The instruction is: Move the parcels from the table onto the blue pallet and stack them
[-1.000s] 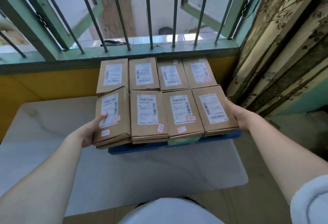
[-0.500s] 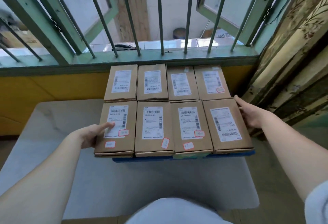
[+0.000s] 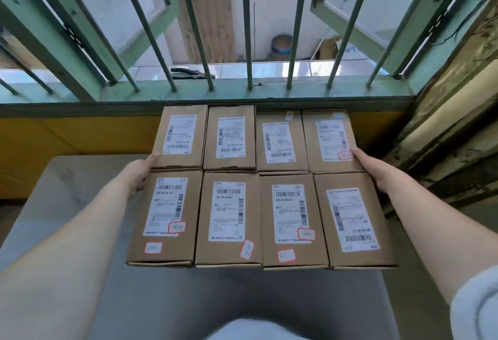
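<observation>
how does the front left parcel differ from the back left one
The front left parcel carries two red-edged stickers; the back left parcel shows none. The front one's label has its main barcode at the top, the back one's at the bottom. The left hand touches both at their joint. Both are brown cardboard with white labels.

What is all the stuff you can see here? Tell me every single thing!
Parcels: eight, brown cardboard with white labels, in two rows of four below the window.
Table: one, pale grey, under and around the parcels.
Window bars: several, dark metal, slanting across the open window.
Window frames: green, swung open on both sides.
Pliers: one pair, dark, lying on the sill outside the bars.
Barrel: one, brownish with a blue band, outside in the yard.
Wall: yellow, below the sill.
Curtain: one, patterned beige, on the right.
Left hand: presses on the left edge of the parcels.
Right hand: presses on the right edge of the parcels.
</observation>
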A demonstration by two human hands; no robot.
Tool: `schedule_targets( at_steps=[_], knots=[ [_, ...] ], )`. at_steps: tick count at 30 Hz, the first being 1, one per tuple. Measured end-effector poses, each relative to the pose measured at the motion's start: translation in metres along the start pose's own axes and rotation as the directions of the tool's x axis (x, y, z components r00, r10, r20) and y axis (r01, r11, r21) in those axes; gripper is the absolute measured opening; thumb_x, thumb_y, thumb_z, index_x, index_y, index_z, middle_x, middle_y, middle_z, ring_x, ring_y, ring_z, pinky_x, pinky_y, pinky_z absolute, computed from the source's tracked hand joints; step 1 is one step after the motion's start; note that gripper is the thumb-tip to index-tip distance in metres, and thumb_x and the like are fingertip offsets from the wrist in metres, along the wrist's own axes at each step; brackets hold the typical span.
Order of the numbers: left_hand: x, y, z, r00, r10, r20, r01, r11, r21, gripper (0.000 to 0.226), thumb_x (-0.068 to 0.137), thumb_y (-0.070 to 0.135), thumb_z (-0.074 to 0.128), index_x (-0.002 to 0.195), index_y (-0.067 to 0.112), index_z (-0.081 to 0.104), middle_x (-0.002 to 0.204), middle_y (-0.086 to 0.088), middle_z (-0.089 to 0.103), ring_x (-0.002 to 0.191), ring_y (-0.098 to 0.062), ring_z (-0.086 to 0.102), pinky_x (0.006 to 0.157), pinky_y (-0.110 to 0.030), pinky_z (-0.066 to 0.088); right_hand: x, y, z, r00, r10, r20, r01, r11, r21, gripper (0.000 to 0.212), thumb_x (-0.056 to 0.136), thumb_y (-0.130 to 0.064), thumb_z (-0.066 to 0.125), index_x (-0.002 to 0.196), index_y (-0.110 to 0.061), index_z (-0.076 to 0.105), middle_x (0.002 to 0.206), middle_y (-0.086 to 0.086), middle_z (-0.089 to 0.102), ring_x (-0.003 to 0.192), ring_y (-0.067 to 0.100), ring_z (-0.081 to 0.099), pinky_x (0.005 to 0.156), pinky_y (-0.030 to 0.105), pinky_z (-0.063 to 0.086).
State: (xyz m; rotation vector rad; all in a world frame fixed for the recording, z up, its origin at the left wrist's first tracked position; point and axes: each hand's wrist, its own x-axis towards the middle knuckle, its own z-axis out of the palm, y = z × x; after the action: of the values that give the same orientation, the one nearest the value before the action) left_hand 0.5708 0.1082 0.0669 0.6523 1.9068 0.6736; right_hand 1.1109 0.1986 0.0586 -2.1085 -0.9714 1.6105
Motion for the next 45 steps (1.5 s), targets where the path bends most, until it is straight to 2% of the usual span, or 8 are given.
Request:
schedule_targets(
  at_steps=[5, 14, 17, 19, 21, 23, 27, 45],
  knots=[
    [0.024, 0.019, 0.011, 0.985, -0.147, 0.092, 0.134, 0.982, 0.129, 0.094, 0.041, 0.077, 0.083, 0.109, 0.015, 0.066, 0.092, -0.011, 0.078, 0.083, -0.031, 0.076, 0.08, -0.047, 0.06, 0.015, -0.011, 0.005, 0.996, -0.033, 0.081, 0.038, 0.997, -0.06, 0.058, 0.081, -0.067, 0.062, 0.11, -0.018, 0.069, 0.092, 0.004, 0.078, 0.091, 0.027, 0.072, 0.076, 0.037, 0.055],
    [0.037, 0.02, 0.003, 0.987, -0.136, 0.086, 0.111, 0.961, 0.253, 0.105, 0.034, 0.081, 0.082, 0.11, 0.009, 0.064, 0.089, -0.01, 0.078, 0.082, -0.029, 0.076, 0.084, -0.046, 0.059, 0.025, -0.016, 0.002, 0.991, -0.039, 0.129, 0.062, 0.983, -0.174, 0.067, 0.074, -0.074, 0.062, 0.108, -0.016, 0.07, 0.092, 0.006, 0.077, 0.094, 0.029, 0.071, 0.087, 0.043, 0.054],
    [0.028, 0.027, 0.004, 0.993, -0.101, 0.054, 0.083, 0.959, 0.272, 0.118, 0.037, 0.083, 0.079, 0.126, 0.009, 0.057, 0.107, -0.013, 0.075, 0.097, -0.031, 0.073, 0.092, -0.048, 0.055, 0.018, -0.021, 0.007, 0.998, -0.058, 0.025, 0.063, 0.95, -0.307, 0.087, 0.074, -0.078, 0.055, 0.132, -0.014, 0.057, 0.128, 0.013, 0.064, 0.116, 0.033, 0.06, 0.096, 0.047, 0.046],
    [0.016, 0.031, 0.013, 0.996, 0.039, -0.078, -0.006, 0.925, 0.38, 0.133, 0.048, 0.082, 0.075, 0.151, 0.012, 0.028, 0.146, -0.017, 0.05, 0.131, -0.035, 0.052, 0.107, -0.055, 0.042, 0.009, -0.027, 0.013, 0.967, -0.197, -0.163, 0.091, 0.861, -0.5, 0.105, 0.079, -0.079, 0.045, 0.156, -0.012, 0.018, 0.161, 0.019, 0.019, 0.143, 0.041, 0.028, 0.114, 0.055, 0.028],
    [-0.004, 0.033, 0.026, 0.935, 0.336, -0.114, -0.208, 0.778, 0.593, 0.132, 0.057, 0.082, 0.068, 0.157, 0.019, 0.008, 0.163, -0.01, 0.021, 0.149, -0.031, 0.023, 0.116, -0.057, 0.027, -0.007, -0.03, 0.025, 0.874, -0.452, -0.18, 0.197, 0.666, -0.719, 0.11, 0.078, -0.082, 0.038, 0.157, -0.017, -0.004, 0.163, 0.017, -0.007, 0.15, 0.037, 0.006, 0.117, 0.056, 0.012],
    [-0.032, 0.024, 0.048, 0.83, 0.55, 0.089, -0.393, 0.464, 0.794, 0.131, 0.055, 0.094, 0.052, 0.157, 0.029, 0.001, 0.165, -0.005, 0.01, 0.152, -0.027, 0.01, 0.119, -0.055, 0.018, -0.027, -0.022, 0.047, 0.819, -0.573, 0.02, 0.32, 0.428, -0.845, 0.118, 0.068, -0.093, 0.028, 0.156, -0.024, -0.01, 0.163, 0.012, -0.013, 0.151, 0.032, -0.002, 0.118, 0.053, 0.008],
    [-0.074, -0.015, 0.099, 0.775, 0.504, 0.383, -0.516, 0.152, 0.843, 0.111, 0.06, 0.102, 0.022, 0.144, 0.05, -0.029, 0.159, 0.005, -0.026, 0.148, -0.032, -0.024, 0.115, -0.063, -0.007, -0.055, 0.016, 0.1, 0.76, -0.585, 0.283, 0.414, 0.1, -0.905, 0.122, 0.052, -0.102, 0.001, 0.15, -0.034, -0.024, 0.16, 0.009, -0.022, 0.149, 0.033, -0.012, 0.118, 0.061, 0.006],
    [-0.084, -0.033, 0.117, 0.804, 0.534, 0.263, -0.411, 0.179, 0.894, 0.087, 0.08, 0.084, 0.007, 0.15, 0.042, -0.022, 0.161, 0.004, -0.028, 0.148, -0.028, -0.026, 0.116, -0.065, -0.008, -0.057, 0.055, 0.118, 0.723, -0.665, 0.187, 0.362, 0.135, -0.922, 0.091, 0.076, -0.085, -0.01, 0.15, -0.034, -0.024, 0.162, 0.005, -0.021, 0.148, 0.032, -0.022, 0.11, 0.064, -0.018]
  ],
)
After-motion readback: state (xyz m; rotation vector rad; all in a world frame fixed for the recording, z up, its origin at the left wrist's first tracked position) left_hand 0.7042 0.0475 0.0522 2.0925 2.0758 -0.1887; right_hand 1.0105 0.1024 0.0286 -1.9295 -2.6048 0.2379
